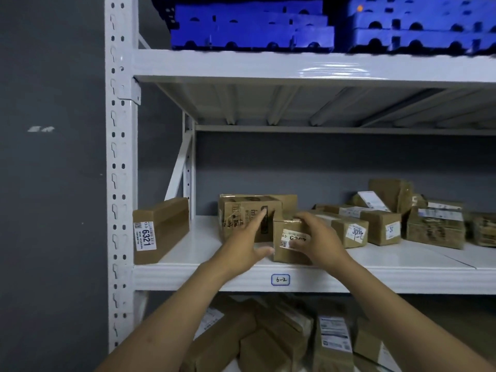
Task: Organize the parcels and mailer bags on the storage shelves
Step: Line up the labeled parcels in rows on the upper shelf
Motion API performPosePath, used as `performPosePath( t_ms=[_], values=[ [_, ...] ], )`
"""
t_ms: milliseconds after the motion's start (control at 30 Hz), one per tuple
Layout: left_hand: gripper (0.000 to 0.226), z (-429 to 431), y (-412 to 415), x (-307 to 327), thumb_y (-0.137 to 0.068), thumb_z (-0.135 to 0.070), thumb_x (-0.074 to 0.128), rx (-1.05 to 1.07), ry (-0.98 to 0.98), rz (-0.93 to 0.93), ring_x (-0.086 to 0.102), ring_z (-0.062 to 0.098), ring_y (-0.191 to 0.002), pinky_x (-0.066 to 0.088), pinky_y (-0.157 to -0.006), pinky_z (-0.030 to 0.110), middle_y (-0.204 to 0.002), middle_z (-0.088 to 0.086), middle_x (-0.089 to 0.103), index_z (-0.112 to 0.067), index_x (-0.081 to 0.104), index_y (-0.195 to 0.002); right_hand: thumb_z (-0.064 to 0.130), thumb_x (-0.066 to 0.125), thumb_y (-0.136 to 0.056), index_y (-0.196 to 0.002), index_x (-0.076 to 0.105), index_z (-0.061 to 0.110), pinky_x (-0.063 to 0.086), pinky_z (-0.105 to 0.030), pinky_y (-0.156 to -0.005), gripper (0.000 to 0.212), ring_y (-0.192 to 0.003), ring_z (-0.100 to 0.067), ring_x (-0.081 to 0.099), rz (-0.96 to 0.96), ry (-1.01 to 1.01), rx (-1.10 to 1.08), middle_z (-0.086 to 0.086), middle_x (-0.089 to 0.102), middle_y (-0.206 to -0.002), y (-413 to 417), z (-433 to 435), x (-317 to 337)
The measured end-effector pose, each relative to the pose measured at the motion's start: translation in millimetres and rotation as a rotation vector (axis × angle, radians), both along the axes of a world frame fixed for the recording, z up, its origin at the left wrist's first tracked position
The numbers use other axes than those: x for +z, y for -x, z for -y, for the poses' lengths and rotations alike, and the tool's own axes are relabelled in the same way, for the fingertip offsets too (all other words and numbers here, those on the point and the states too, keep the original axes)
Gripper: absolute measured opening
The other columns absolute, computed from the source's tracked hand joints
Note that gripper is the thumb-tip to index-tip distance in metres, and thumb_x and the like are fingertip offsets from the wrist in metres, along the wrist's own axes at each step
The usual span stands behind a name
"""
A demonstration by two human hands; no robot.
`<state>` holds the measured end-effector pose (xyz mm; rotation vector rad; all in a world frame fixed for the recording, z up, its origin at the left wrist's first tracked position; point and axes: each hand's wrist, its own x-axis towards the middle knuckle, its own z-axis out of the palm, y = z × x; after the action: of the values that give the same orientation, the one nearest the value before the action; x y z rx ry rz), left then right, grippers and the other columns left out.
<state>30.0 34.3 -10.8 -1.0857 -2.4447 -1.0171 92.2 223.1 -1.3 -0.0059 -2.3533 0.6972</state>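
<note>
1. The small parcel (pixel 287 253) is a brown taped carton. It stands at the front edge of the middle shelf (pixel 204 277), just above the handwritten tag (pixel 280 280) reading "6-2". Its white front label is partly covered.
2. The right hand (pixel 320 238) grips the small parcel, with the fingers curled over its top and the thumb laid across the label.
3. The left hand (pixel 243 244) is just left of the small parcel, fingers straight and spread. The index finger reaches the front of the larger carton (pixel 239 210). The thumb points at the parcel's lower left corner; whether it touches cannot be told.
4. The larger carton, which is printed, stands directly behind and to the left of the small parcel.
5. The long box (pixel 161 229), labelled "6321", stands at the shelf's left end, well apart.
6. The other parcels (pixel 381 226) cluster on the shelf's right half.
7. The piled parcels (pixel 268 339) lie on the shelf below.
8. The blue crates (pixel 252 25) are stacked on the shelf above.
</note>
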Motion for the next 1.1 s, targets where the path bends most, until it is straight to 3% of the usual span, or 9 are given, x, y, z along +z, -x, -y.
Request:
performPosePath(
  t_ms=[167,267,333,467,600,667,800,967,1100],
  values=[
    [0.096,-12,-14,-7,-0.079,-0.027,0.078,-0.038,-0.165,0.035,0.052,0.011,-0.120,0.050,-0.098,0.033,-0.145,-0.007,0.044,-0.047,0.014,-0.147,0.012,0.074,-0.082,-0.120,0.058,0.025,0.047,-0.012,-0.073,0.043,-0.103,-0.007,0.056,-0.072,0.177,0.157,0.010,0.059,-0.116,-13,1,-1],
    [0.089,-4,-21,-7,-0.074,-0.024,0.081,0.005,-0.239,-0.041,0.056,0.009,-0.109,0.055,-0.082,0.023,-0.136,-0.007,0.048,-0.043,0.026,-0.142,0.014,0.077,-0.079,-0.113,0.061,0.028,0.053,-0.027,-0.088,0.040,-0.107,-0.009,0.060,-0.111,0.274,0.231,0.011,0.063,-0.114,-15,10,0],
    [0.085,6,-28,-4,-0.074,-0.026,0.081,0.061,-0.264,-0.103,0.055,0.010,-0.108,0.054,-0.077,0.019,-0.136,-0.009,0.043,-0.042,0.029,-0.140,0.017,0.077,-0.079,-0.110,0.062,0.031,0.052,-0.026,-0.086,0.037,-0.103,-0.008,0.062,-0.124,0.282,0.277,0.012,0.064,-0.112,-16,21,0],
    [0.081,33,-36,-2,-0.075,-0.030,0.080,0.216,-0.191,-0.248,0.043,0.011,-0.119,0.048,-0.084,0.016,-0.142,-0.009,0.031,-0.039,0.034,-0.140,0.018,0.074,-0.083,-0.115,0.063,0.026,0.047,-0.011,-0.073,0.034,-0.094,-0.004,0.062,-0.147,0.224,0.363,0.009,0.062,-0.111,-9,54,2],
    [0.071,71,-32,-4,-0.075,-0.027,0.081,0.347,-0.158,-0.275,0.044,0.011,-0.118,0.035,-0.078,0.003,-0.141,-0.004,0.037,-0.032,0.044,-0.136,0.018,0.070,-0.086,-0.124,0.060,0.025,0.044,-0.011,-0.074,0.040,-0.102,-0.007,0.057,-0.078,0.147,0.434,0.012,0.059,-0.113,9,88,1],
    [0.064,90,-29,-3,-0.077,-0.025,0.079,0.387,-0.123,-0.292,0.044,0.014,-0.122,0.035,-0.089,0.011,-0.141,-0.003,0.039,-0.030,0.048,-0.133,0.015,0.068,-0.087,-0.125,0.059,0.026,0.046,-0.013,-0.075,0.040,-0.103,-0.007,0.057,-0.042,0.117,0.468,0.010,0.059,-0.115,18,103,0],
    [0.063,120,-17,2,-0.080,-0.028,0.076,0.404,-0.033,-0.306,0.042,0.015,-0.127,0.033,-0.105,0.027,-0.142,-0.003,0.042,-0.030,0.048,-0.136,0.016,0.069,-0.086,-0.121,0.061,0.024,0.050,-0.031,-0.094,0.037,-0.106,-0.011,0.057,-0.078,0.054,0.452,0.011,0.055,-0.117,37,129,0],
    [0.067,148,-2,13,-0.076,-0.046,0.074,0.568,0.216,-0.645,0.038,0.018,-0.129,0.020,-0.110,0.035,-0.138,-0.006,0.050,-0.032,0.050,-0.137,0.027,0.071,-0.084,-0.120,0.058,0.029,0.050,-0.036,-0.093,0.038,-0.106,-0.011,0.056,-0.069,-0.039,0.419,0.010,0.059,-0.121,59,148,1],
    [0.083,171,12,22,-0.073,-0.059,0.071,0.642,0.303,-0.580,0.028,0.020,-0.138,0.010,-0.117,0.040,-0.148,-0.002,0.039,-0.031,0.039,-0.144,0.033,0.071,-0.084,-0.122,0.056,0.033,0.051,-0.035,-0.091,0.041,-0.106,-0.009,0.057,-0.052,-0.084,0.396,0.011,0.059,-0.122,71,158,4]
  ],
)
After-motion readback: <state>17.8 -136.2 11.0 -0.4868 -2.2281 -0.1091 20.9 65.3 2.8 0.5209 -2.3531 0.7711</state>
